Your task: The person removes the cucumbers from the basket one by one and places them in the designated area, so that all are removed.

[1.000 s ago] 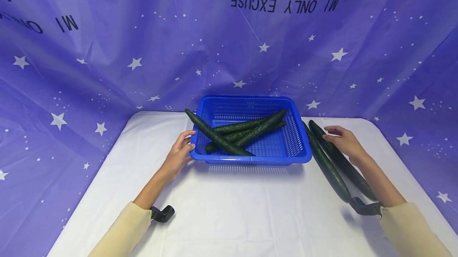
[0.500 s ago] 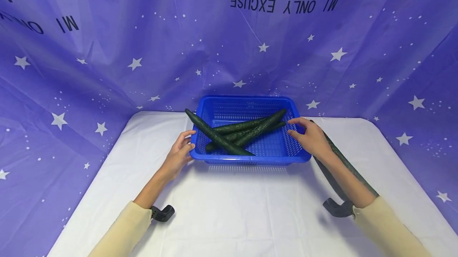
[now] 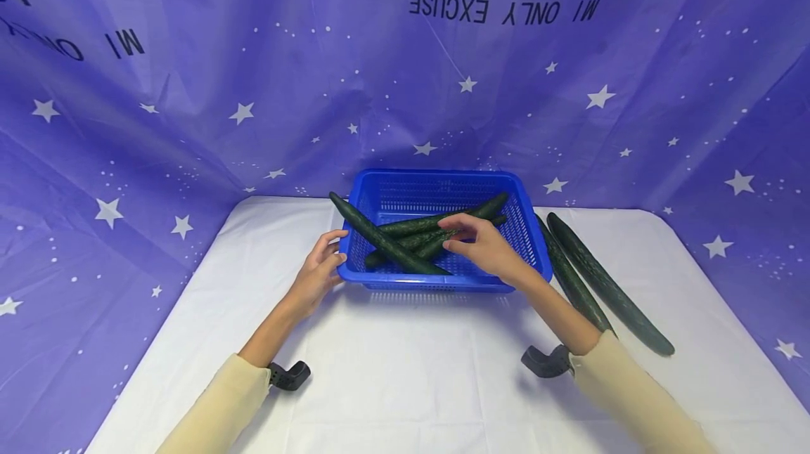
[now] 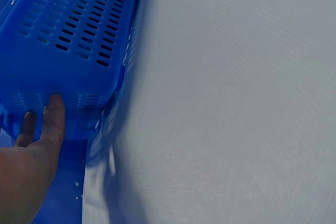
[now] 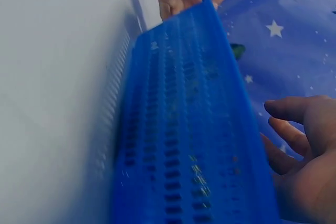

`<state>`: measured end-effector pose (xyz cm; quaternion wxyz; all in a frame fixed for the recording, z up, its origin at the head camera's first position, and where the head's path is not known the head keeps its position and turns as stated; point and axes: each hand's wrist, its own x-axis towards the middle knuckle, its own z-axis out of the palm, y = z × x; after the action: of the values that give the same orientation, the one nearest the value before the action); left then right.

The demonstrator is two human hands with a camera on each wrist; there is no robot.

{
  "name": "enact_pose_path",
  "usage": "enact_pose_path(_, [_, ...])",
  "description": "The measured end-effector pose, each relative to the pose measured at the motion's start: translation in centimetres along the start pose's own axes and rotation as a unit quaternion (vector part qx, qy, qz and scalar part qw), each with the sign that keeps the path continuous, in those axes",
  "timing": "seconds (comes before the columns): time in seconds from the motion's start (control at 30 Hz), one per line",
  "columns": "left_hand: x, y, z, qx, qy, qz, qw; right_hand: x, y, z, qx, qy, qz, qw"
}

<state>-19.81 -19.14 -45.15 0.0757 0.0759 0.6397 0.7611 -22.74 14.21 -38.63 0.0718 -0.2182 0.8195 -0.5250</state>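
Observation:
A blue plastic basket (image 3: 443, 282) with slotted walls stands near the table's back edge. Inside, several long dark green cucumbers (image 3: 418, 223) lie crossed over one another. One cucumber (image 3: 363, 225) slants across the top, its tip sticking out past the left rim. My left hand (image 3: 314, 275) holds the basket's left end, with fingertips and thumb at the rim; in the left wrist view two fingers lie against the slotted end wall. My right hand (image 3: 487, 247) is over the basket's right half, fingers spread and bent above the cucumbers, nothing between them in the right wrist view.
Two more cucumbers, a nearer one (image 3: 579, 292) and an outer one (image 3: 610, 289), lie side by side on the white tablecloth (image 3: 405, 370) right of the basket. A purple star-printed curtain (image 3: 405, 88) hangs directly behind and around the table.
My right hand has moved left, from above the two cucumbers on the table, across the right rim, to over the basket. The left hand and the cucumbers have stayed in place.

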Motion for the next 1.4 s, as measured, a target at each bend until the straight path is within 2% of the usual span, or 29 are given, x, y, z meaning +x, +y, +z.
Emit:
enact_pose_path(0.2, [0.0, 0.0, 0.1, 0.002, -0.002, -0.002, 1.0, 1.2, 0.3, 2.4, 0.025, -0.039, -0.003, 0.9989])
enact_pose_path(0.5, [0.0, 0.0, 0.0, 0.003, -0.001, 0.0, 1.0, 2.8, -0.2, 3.8, 0.032, -0.086, 0.0, 0.9958])
enact_pose_path(0.77, [0.0, -0.1, 0.0, 0.001, 0.001, 0.001, 1.0, 4.2, 0.3, 4.6, 0.039, -0.09, 0.028, 0.9948])
enact_pose_path(0.93, [0.1, -0.3, 0.0, 0.003, -0.001, 0.001, 1.0, 4.8, 0.5, 5.1, 0.015, -0.101, 0.017, 0.9947])
enact_pose_path(1.17, [0.2, -0.2, 0.0, 0.001, -0.004, 0.004, 1.0, 5.4, 0.2, 5.8, -0.027, -0.108, 0.024, 0.9935])
enact_pose_path(1.4, [0.1, -0.3, -0.1, 0.0, 0.001, 0.001, 1.0, 6.1, -0.2, 6.4, -0.023, -0.118, 0.027, 0.9924])
